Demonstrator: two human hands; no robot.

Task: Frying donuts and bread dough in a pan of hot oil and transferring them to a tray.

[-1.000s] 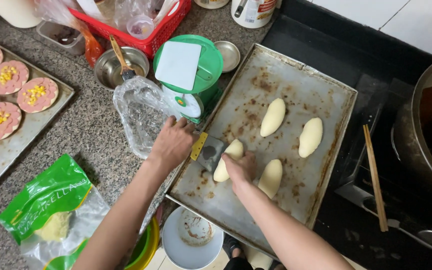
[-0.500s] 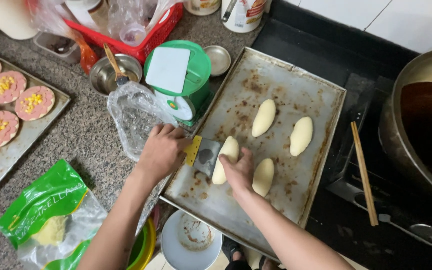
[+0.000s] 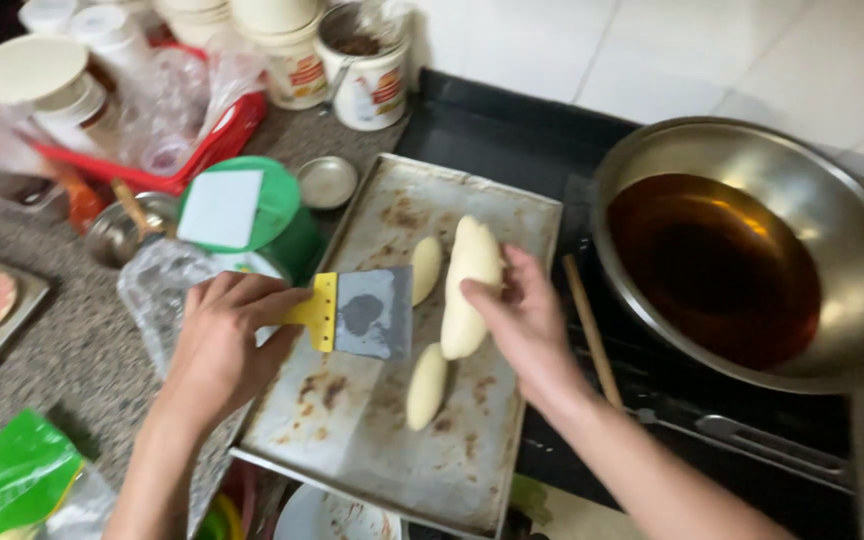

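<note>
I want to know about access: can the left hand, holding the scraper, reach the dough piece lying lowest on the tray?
Probably yes: the left hand holds the scraper just beside that dough piece, with bare tray between.

A round green tub with white square label [image 3: 220, 207] stands just above the left fingers; a white labelled jar [image 3: 368, 75], perhaps plastic, further above; a green plastic bag [image 3: 7, 480] lies far below-left.

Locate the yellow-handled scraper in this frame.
In the head view, the scraper is in the left hand, held over the left part of the baking tray, beside the dough pieces.
</note>
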